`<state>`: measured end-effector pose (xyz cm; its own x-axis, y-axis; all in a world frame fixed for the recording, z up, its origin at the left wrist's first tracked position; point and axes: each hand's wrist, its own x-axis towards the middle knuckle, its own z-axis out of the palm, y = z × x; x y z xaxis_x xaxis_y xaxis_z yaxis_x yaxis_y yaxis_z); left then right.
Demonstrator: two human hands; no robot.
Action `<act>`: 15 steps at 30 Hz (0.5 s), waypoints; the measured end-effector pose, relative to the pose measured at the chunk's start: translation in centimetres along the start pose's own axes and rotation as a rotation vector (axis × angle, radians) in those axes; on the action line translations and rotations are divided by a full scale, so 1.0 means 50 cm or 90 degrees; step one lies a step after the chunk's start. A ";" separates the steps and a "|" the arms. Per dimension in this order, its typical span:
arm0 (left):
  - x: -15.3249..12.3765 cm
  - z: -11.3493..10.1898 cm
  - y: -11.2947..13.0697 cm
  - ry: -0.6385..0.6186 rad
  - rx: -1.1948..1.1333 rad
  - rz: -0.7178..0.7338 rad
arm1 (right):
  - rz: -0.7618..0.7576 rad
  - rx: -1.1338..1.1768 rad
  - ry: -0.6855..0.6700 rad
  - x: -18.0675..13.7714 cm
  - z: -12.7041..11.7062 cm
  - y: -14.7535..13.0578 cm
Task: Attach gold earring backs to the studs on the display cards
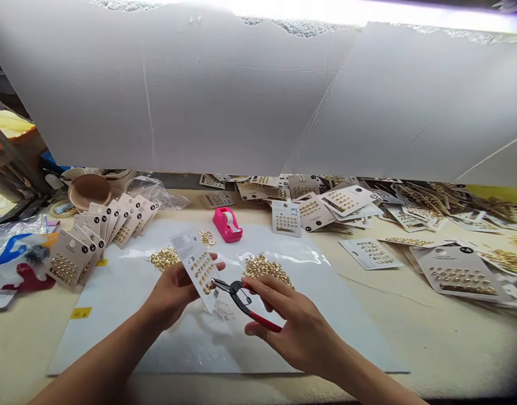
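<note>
My left hand (171, 292) grips an earring card (190, 253) by its edge, tilted up over the white sheet. Rows of small gold earrings (204, 267) sit on the card. In my right hand (292, 315) are red-handled pliers (258, 318), their jaws at the card's lower right edge, by the bottom earrings. Whether the jaws grip an earring I cannot tell. Beneath the card lie small clear pieces (223, 310). One pile of gold pieces (269, 269) lies behind my right hand, and a heap of gold rings (163, 259) behind my left.
A pink tape dispenser (227, 225) stands at the back of the white sheet (190, 354). Fanned earring cards (75, 256) lie at the left, near a brown bowl (89, 191). Many loose cards (349, 199) cover the back and right. A white panel (241, 101) hangs low across the back.
</note>
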<state>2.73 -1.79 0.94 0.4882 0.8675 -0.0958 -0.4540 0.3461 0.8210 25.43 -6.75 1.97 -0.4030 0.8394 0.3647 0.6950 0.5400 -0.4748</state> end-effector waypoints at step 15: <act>0.000 0.018 0.004 0.099 -0.017 -0.033 | 0.003 -0.014 -0.039 0.001 0.014 -0.003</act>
<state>3.31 -2.03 1.58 0.3909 0.8924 -0.2253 -0.4520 0.3993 0.7976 24.88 -6.77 1.50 -0.4344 0.8449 0.3122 0.7101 0.5345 -0.4583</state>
